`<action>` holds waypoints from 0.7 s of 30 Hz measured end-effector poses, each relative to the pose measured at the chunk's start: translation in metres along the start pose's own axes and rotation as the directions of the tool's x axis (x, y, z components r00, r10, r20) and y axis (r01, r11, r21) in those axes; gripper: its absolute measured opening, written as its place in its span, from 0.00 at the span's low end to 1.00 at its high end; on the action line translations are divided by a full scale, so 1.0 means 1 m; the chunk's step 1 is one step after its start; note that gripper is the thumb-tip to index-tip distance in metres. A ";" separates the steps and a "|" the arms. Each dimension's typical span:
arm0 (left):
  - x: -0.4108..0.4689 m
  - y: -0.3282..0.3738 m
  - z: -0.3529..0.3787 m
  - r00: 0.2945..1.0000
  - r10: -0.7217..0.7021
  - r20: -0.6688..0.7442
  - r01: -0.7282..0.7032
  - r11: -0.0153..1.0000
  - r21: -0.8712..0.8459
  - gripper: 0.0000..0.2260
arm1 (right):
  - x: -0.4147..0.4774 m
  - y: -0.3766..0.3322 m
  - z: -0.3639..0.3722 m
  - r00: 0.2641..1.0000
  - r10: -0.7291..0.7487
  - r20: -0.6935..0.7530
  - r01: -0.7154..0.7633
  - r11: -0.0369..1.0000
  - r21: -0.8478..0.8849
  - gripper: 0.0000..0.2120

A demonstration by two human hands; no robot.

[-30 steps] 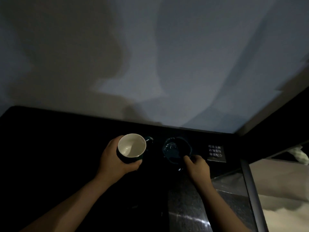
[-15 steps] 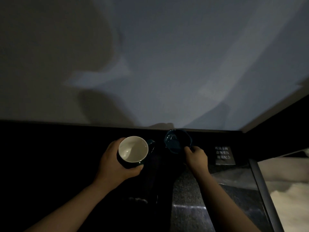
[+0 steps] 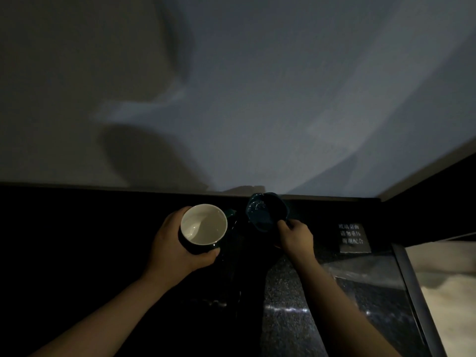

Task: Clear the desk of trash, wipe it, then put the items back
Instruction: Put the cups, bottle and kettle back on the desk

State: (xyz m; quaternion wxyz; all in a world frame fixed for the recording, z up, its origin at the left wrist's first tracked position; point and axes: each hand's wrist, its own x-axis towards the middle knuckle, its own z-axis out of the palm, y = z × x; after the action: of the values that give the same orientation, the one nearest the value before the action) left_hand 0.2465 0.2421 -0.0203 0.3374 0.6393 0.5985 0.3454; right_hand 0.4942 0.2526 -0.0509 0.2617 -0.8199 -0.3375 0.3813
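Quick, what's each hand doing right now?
Left hand: grips the mug round its side.
Right hand: pinches the dark teal dish by its edge.

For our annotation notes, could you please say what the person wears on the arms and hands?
Nothing visible: the left hand and right hand are ungloved, both forearms sleeveless to the frame's edge; the dim light shows no watch or ring.
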 end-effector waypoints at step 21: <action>-0.003 -0.002 -0.010 1.000 -0.015 -0.019 0.015 1.000 -0.021 0.38 | 0.006 0.004 0.011 0.998 -0.033 0.048 0.035 0.998 -0.042 0.17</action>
State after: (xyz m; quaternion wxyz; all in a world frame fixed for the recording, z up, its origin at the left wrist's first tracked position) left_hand 0.2371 0.2393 -0.0167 0.3408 0.6279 0.6028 0.3554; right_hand 0.4900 0.2565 -0.0622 0.2422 -0.8103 -0.3656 0.3888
